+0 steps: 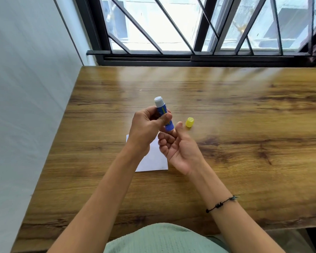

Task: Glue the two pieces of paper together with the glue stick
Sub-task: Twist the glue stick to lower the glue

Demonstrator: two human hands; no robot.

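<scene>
A blue glue stick (161,108) with its cap off is held upright above the table, its white tip pointing up and away. My left hand (146,126) grips its barrel. My right hand (177,145) pinches the stick's bottom end with thumb and fingers. The yellow cap (189,122) stands on the wooden table (244,143) just right of my hands. White paper (153,159) lies flat under my hands, partly hidden by them; I cannot tell whether it is one sheet or two.
A barred window (190,33) runs along the table's far edge. A pale wall (26,88) borders the table's left side. A dark bracelet (219,204) circles my right wrist.
</scene>
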